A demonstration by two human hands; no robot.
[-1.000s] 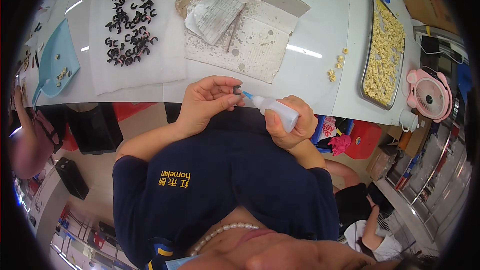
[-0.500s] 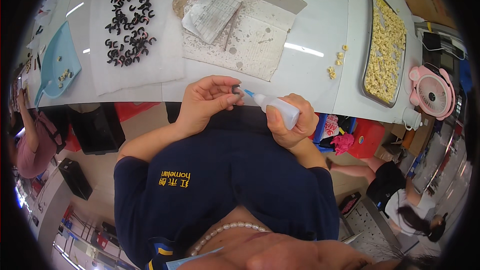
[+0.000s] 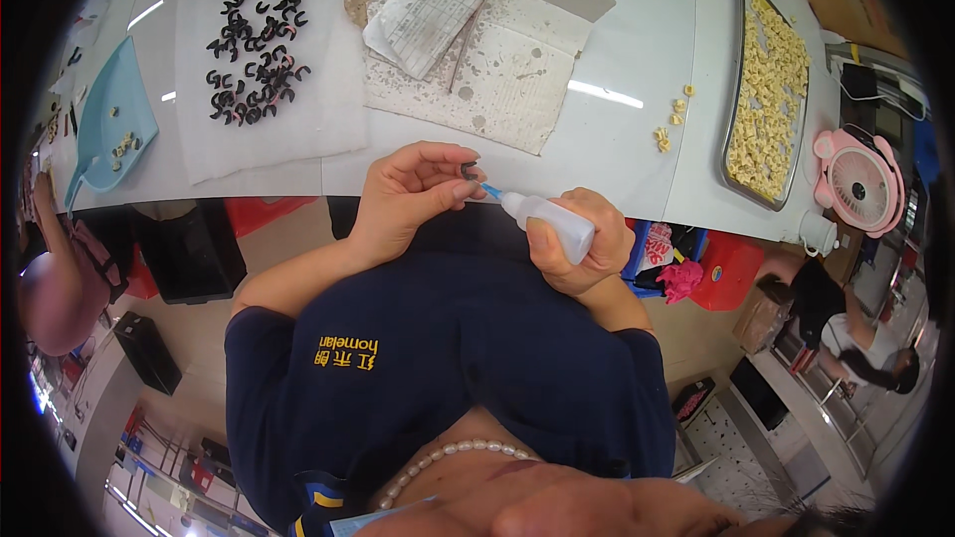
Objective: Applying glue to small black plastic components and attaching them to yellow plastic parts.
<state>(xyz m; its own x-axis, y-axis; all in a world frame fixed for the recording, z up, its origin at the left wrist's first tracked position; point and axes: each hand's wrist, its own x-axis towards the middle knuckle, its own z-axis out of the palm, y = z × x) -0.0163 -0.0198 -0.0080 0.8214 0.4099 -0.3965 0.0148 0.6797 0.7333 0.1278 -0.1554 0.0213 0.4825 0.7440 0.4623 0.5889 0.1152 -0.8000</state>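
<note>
Between the thumb and fingertips of my left hand (image 3: 416, 189) is a small black curved piece (image 3: 469, 170). My right hand (image 3: 587, 239) wraps round a translucent white squeeze bottle (image 3: 550, 222), which tilts toward the left hand. The bottle's thin blue nozzle tip (image 3: 490, 190) is at the lower side of the curved piece; whether they touch is too small to tell. Both hands are just over the near edge of the white table. Many similar black curved pieces (image 3: 261, 40) lie on a white foam sheet (image 3: 338, 129) at the left.
Stained cardboard (image 3: 517, 109) with papers (image 3: 428, 20) lies at the centre back. A metal tray (image 3: 731, 164) of small cream pieces stands right, with several loose pieces (image 3: 664, 139) beside it. A pink fan (image 3: 859, 184) and a blue dustpan (image 3: 104, 134) flank the table. People (image 3: 856, 333) are nearby.
The bottle has shifted slightly, bringing its nozzle closer to the lower part of the curved piece. My grip on both things stays the same. At the right, a person has moved farther right.
</note>
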